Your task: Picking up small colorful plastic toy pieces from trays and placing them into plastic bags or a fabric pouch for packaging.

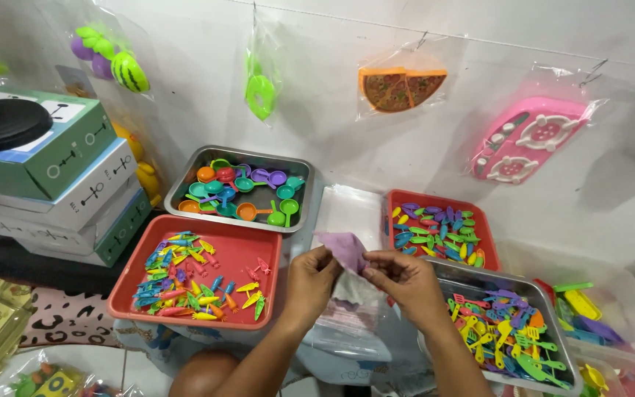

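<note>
Both hands [361,283] pinch a purple piece [343,248] between toy trays [267,254].

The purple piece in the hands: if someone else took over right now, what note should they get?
Left hand: fingertips pinch the near edge of the purple piece, shut on it.
Right hand: pinches the same piece from the other side. It is held up in the air, above a stack of clear plastic bags.
Around: red tray of small coloured toy carrots on the left, metal tray of toy pans behind it, second red tray of small toy pieces at right, metal tray of toy utensils nearest the right hand.
Done: the piece is picked up.
Left: I cannot tell; nothing from the trays is in either hand.
</note>
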